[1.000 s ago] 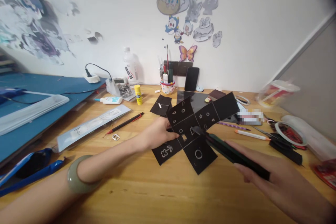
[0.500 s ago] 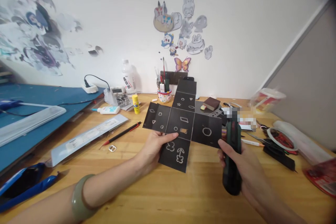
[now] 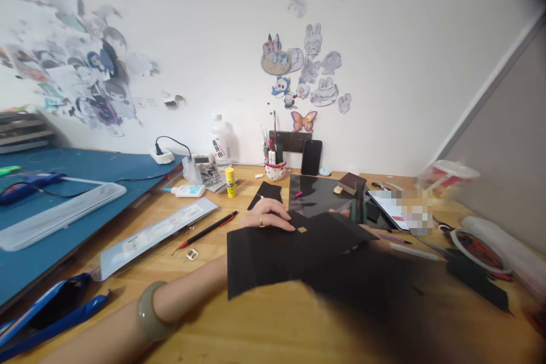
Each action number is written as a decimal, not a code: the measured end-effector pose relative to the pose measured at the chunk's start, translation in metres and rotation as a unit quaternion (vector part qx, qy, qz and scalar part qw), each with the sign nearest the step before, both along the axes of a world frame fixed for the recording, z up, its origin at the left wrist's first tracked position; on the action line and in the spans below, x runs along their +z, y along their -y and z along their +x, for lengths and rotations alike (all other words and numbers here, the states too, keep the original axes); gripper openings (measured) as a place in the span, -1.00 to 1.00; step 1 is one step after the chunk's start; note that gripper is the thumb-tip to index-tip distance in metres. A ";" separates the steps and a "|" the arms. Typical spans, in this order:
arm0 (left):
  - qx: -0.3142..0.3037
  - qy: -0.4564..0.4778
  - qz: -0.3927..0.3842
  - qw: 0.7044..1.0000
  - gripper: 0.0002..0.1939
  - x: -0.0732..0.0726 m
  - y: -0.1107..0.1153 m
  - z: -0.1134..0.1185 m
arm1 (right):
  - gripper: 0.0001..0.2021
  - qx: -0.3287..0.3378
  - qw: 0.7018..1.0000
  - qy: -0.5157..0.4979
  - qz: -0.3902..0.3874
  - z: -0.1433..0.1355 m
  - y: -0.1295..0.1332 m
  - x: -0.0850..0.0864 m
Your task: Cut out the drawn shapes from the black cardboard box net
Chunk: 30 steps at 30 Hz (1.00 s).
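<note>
My left hand (image 3: 267, 217), with a ring on one finger, is closed over the upper edge of a cross-shaped black card (image 3: 267, 256). The card is tilted up with its plain side towards me, and a small square hole shows the wood through it. Much of my right hand (image 3: 372, 235) is hidden behind the card's right part; what shows is blurred. Beside its fingers rises the end of a black and dark green hand tool (image 3: 359, 209), whose lower body is covered by the card.
Left of the card lie a black and red pencil (image 3: 207, 230), a metal pull tab (image 3: 192, 254) and a glue stick (image 3: 230, 183). Behind stand a pen cup (image 3: 275, 169) and a phone (image 3: 311, 157). A white pen (image 3: 416, 252) and a tape roll (image 3: 480, 249) are at right.
The card has flipped from its drawn side to its plain side and swung lower and right. My right hand has gone behind it with the tool. The view has shifted slightly.
</note>
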State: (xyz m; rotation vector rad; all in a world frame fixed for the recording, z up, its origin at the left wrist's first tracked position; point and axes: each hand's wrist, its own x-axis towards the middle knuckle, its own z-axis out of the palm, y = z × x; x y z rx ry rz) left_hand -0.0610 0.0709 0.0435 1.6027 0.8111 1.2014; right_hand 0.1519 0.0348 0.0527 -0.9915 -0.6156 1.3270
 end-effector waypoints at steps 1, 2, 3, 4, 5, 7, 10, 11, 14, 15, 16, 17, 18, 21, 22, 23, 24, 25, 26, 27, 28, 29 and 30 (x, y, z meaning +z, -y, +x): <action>-0.003 -0.015 0.043 0.999 -0.72 0.001 -0.003 -0.004 | -0.94 0.002 1.000 0.006 -0.011 0.001 0.000 -0.003; -0.006 -0.029 0.087 0.996 -0.73 0.001 -0.005 -0.006 | -0.93 0.002 1.000 0.011 -0.022 0.002 0.000 -0.006; -0.006 -0.040 0.127 0.991 -0.74 0.000 -0.006 -0.008 | -0.91 0.003 0.999 0.014 -0.030 0.002 0.000 -0.008; -0.003 -0.053 0.156 0.986 -0.76 -0.001 -0.007 -0.009 | -0.88 0.001 0.999 0.015 -0.034 0.002 0.001 -0.009; 0.000 -0.065 0.180 0.982 -0.78 -0.003 -0.007 -0.010 | -0.86 0.000 0.999 0.014 -0.036 0.001 0.002 -0.009; 0.008 -0.085 0.214 0.973 -0.82 -0.006 -0.005 -0.010 | -0.81 0.006 1.000 0.011 -0.029 0.000 0.003 -0.008; 0.017 -0.100 0.244 0.965 -0.84 -0.008 -0.002 -0.010 | -0.76 0.020 1.000 0.010 -0.019 0.000 0.004 -0.005; 0.019 -0.101 0.249 0.963 -0.84 -0.008 -0.002 -0.010 | -0.75 0.020 1.000 0.009 -0.018 0.001 0.004 -0.004; 0.022 -0.096 0.248 0.964 -0.84 -0.006 0.000 -0.010 | -0.73 0.005 1.000 0.009 -0.006 0.005 0.005 -0.004; 0.023 -0.093 0.242 0.966 -0.84 -0.005 0.000 -0.009 | -0.73 0.003 1.000 0.013 0.005 0.006 0.005 -0.004; 0.022 -0.089 0.234 0.968 -0.84 -0.004 0.000 -0.009 | -0.73 0.002 1.000 0.022 0.013 0.007 0.005 -0.004; 0.021 -0.083 0.223 0.971 -0.84 -0.004 0.000 -0.009 | -0.73 0.003 0.999 0.036 0.016 0.007 0.006 -0.004; 0.017 -0.075 0.210 0.975 -0.84 -0.004 0.000 -0.009 | -0.73 0.003 0.999 0.049 0.015 0.008 0.006 -0.004; -0.001 -0.045 0.151 0.987 -0.82 -0.005 0.000 -0.007 | -0.75 0.000 0.999 0.052 -0.010 0.008 0.006 -0.003; -0.003 -0.031 0.124 0.992 -0.80 -0.005 0.001 -0.005 | -0.76 -0.004 0.999 0.041 -0.018 0.009 0.005 -0.003; 0.000 -0.014 0.092 0.996 -0.79 -0.005 0.001 -0.003 | -0.76 -0.010 0.999 0.027 -0.024 0.009 0.005 -0.002; 0.005 0.004 0.055 0.998 -0.77 -0.005 0.002 0.000 | -0.76 -0.018 0.999 0.018 -0.029 0.010 0.004 -0.002; 0.011 0.021 0.014 1.000 -0.76 -0.005 0.003 0.003 | -0.76 -0.027 0.999 0.014 -0.034 0.012 0.003 -0.002; 0.015 0.037 -0.030 0.999 -0.76 -0.005 0.004 0.007 | -0.76 -0.038 0.999 0.014 -0.037 0.013 0.002 -0.002; 0.014 0.051 -0.074 0.996 -0.76 -0.005 0.005 0.010 | -0.76 -0.047 0.998 0.017 -0.039 0.014 0.001 -0.002; 0.011 0.063 -0.116 0.991 -0.76 -0.004 0.007 0.013 | -0.76 -0.056 0.997 0.021 -0.041 0.014 0.000 -0.003; 0.005 0.074 -0.153 0.985 -0.76 -0.004 0.008 0.015 | -0.75 -0.063 0.997 0.026 -0.042 0.015 -0.001 -0.003; 0.000 0.086 -0.183 0.979 -0.74 -0.003 0.009 0.016 | -0.75 -0.067 0.996 0.030 -0.041 0.015 -0.001 -0.003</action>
